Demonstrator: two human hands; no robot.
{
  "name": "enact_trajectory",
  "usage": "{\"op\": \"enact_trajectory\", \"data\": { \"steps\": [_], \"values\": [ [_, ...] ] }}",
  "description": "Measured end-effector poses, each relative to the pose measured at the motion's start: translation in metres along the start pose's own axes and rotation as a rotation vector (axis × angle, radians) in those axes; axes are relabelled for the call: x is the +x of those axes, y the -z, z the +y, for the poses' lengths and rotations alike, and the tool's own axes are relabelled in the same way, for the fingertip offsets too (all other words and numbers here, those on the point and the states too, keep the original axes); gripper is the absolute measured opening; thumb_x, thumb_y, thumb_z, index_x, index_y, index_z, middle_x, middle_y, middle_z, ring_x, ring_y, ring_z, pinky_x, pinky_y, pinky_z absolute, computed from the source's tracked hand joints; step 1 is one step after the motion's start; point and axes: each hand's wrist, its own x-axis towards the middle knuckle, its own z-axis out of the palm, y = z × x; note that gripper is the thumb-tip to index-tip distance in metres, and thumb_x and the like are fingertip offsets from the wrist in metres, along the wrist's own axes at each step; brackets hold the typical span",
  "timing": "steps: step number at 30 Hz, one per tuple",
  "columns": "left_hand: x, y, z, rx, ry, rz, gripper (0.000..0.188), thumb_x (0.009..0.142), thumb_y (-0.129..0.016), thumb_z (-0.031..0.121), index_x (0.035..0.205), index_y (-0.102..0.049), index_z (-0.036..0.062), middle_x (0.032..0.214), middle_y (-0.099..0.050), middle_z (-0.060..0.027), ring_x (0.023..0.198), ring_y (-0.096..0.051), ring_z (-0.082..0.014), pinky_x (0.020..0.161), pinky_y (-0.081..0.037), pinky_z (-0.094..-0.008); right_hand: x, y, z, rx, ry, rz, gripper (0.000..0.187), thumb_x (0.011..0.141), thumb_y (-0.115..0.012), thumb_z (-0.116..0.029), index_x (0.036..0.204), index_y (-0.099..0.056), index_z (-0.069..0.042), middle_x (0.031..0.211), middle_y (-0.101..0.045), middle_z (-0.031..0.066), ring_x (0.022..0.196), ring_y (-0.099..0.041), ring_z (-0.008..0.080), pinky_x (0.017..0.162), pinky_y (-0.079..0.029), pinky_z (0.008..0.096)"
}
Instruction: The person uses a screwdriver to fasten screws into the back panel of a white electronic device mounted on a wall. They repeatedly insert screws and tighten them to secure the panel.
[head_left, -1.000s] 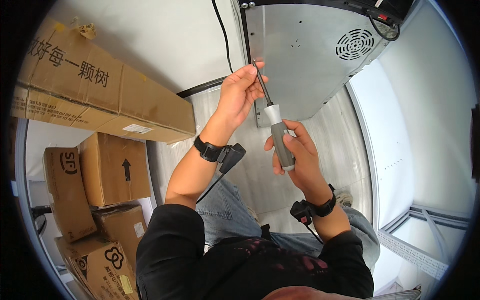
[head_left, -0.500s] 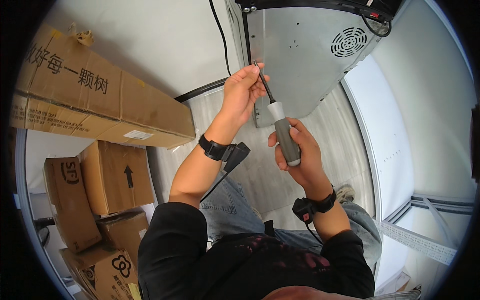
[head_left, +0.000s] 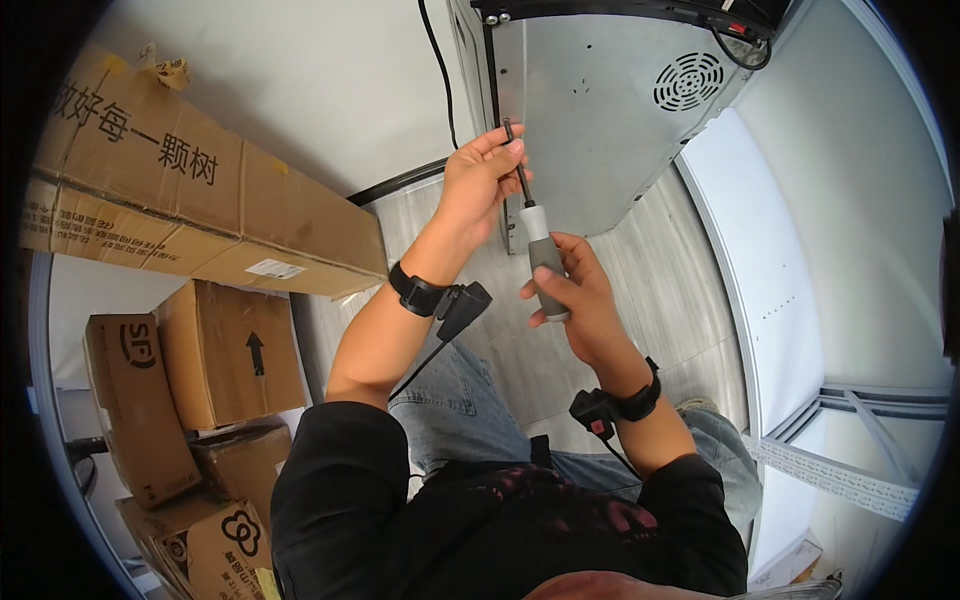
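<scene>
My right hand (head_left: 580,295) is wrapped round the grey handle of a screwdriver (head_left: 546,270), its thumb lying along the side. The dark shaft runs up and slightly left, and my left hand (head_left: 482,178) pinches it near the tip between thumb and fingers. That tip is close to the left edge of a grey metal panel (head_left: 590,130), the side of a cabinet-like machine. Whether it touches a screw is too small to tell. Round vent slots (head_left: 688,82) are cut in the panel's upper right.
A long cardboard box (head_left: 210,190) stands at the left, with smaller cartons (head_left: 232,350) stacked below it. A black cable (head_left: 440,75) hangs along the wall left of the machine. At the right are a white panel (head_left: 760,260) and a perforated metal strip (head_left: 840,478).
My right hand and the screwdriver handle have shifted left, so the shaft stands steeper. My left hand keeps its pinch near the tip.
</scene>
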Motion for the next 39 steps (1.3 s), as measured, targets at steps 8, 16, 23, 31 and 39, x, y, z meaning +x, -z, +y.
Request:
{"op": "enact_trajectory", "data": {
  "steps": [8,16,23,31,39],
  "values": [
    [-0.005,-0.007,0.003,0.043,-0.009,0.028,0.024,0.090,-0.058,0.012,0.112,-0.058,0.0021,0.080,-0.061,-0.0024,0.066,-0.059,-0.0117,0.061,-0.051,-0.0258,-0.001,0.010,0.001,-0.021,-0.069,-0.060,0.048,0.086,-0.057,-0.014,0.129,-0.039,-0.003,0.097,-0.056,0.0080,0.084,-0.060,0.0183,0.058,-0.056,0.0316],
    [0.000,-0.004,0.000,0.224,-0.041,0.002,0.025,0.091,-0.058,0.014,0.112,-0.059,0.0023,0.079,-0.062,-0.0004,0.066,-0.058,-0.0090,0.060,-0.048,-0.0233,0.008,0.013,0.024,-0.290,0.032,-0.029,0.055,0.082,-0.065,-0.014,0.130,-0.039,-0.003,0.098,-0.053,0.0051,0.082,-0.056,0.0136,0.056,-0.053,0.0265],
    [-0.005,-0.005,0.002,0.163,-0.038,-0.020,0.026,0.092,-0.056,0.015,0.114,-0.058,0.0014,0.080,-0.062,-0.0003,0.067,-0.057,-0.0082,0.062,-0.047,-0.0233,0.006,0.022,0.011,0.135,-0.158,-0.235,0.048,0.086,-0.061,-0.020,0.127,-0.042,-0.003,0.098,-0.054,0.0074,0.086,-0.060,0.0180,0.055,-0.053,0.0277],
    [-0.009,-0.013,0.001,0.282,-0.059,0.012,0.027,0.091,-0.058,0.017,0.114,-0.057,0.0019,0.078,-0.061,-0.0003,0.067,-0.056,-0.0083,0.061,-0.046,-0.0228,0.008,0.024,0.022,-0.407,-0.056,-0.117,0.053,0.083,-0.066,-0.025,0.125,-0.043,-0.003,0.100,-0.055,0.0076,0.086,-0.061,0.0177,0.053,-0.051,0.0253],
    [-0.014,-0.019,0.008,0.160,-0.010,0.022,0.025,0.090,-0.059,0.016,0.111,-0.058,0.0021,0.078,-0.062,-0.0012,0.065,-0.057,-0.0093,0.059,-0.048,-0.0223,-0.001,0.026,0.011,0.096,-0.132,-0.258,0.052,0.083,-0.066,-0.023,0.125,-0.043,-0.004,0.106,-0.057,0.0090,0.089,-0.061,0.0173,0.056,-0.050,0.0264]
  ]
}}
